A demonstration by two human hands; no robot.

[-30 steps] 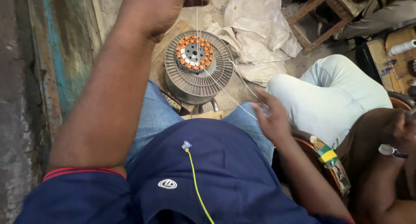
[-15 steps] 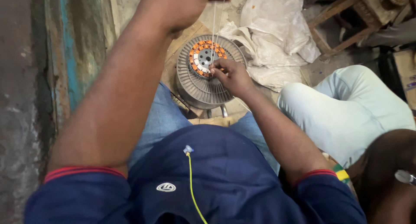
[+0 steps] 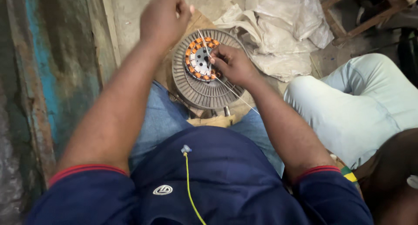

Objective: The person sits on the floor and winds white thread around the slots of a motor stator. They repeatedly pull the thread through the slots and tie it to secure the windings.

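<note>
Both hands look a little lower in the view than they did half a second ago, and the right hand is still on the round motor part, just as before.

On the far left stands an old wall with worn blue paint. Next to it the left hand is held up above the work. Its fingers are closed tight, pinching the top end of a thin pale wire. That wire runs down from the left hand to the round grey metal motor part with a ring of orange copper coils. This motor part sits on the floor just in front of the person's knees in blue jeans.

The right hand rests on the right side of the orange coil ring. Its fingers are bent and hold the wire right at the coils. More of the thin wire trails off past the right wrist toward the lap.

Behind the motor part lies a crumpled white plastic sack. On the far right is another person's leg in light trousers.
</note>
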